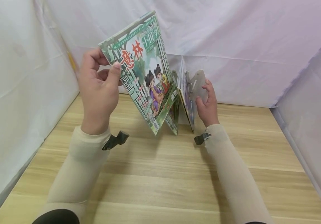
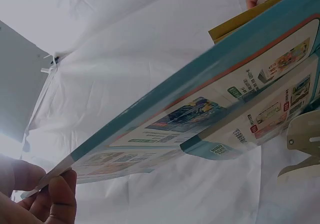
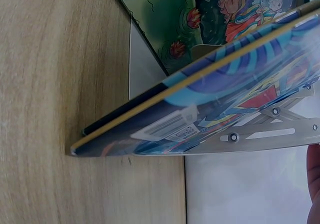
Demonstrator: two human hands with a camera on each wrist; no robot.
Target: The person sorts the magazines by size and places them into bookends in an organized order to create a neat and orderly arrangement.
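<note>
The wooden table [image 1: 160, 174] runs from the sleeves to the white cloth backdrop [image 1: 247, 40]. At ten o'clock, the left hand [image 1: 99, 90] pinches the top corner of a green magazine [image 1: 142, 71], thumb on the cover, holding it tilted and raised off the table. Behind it, near twelve o'clock, more magazines [image 1: 184, 93] lean upright against a pale bookend [image 1: 198, 84]. The right hand [image 1: 208, 104], at one o'clock, has its fingers curled on the bookend's plate. The hands are well apart.
</note>
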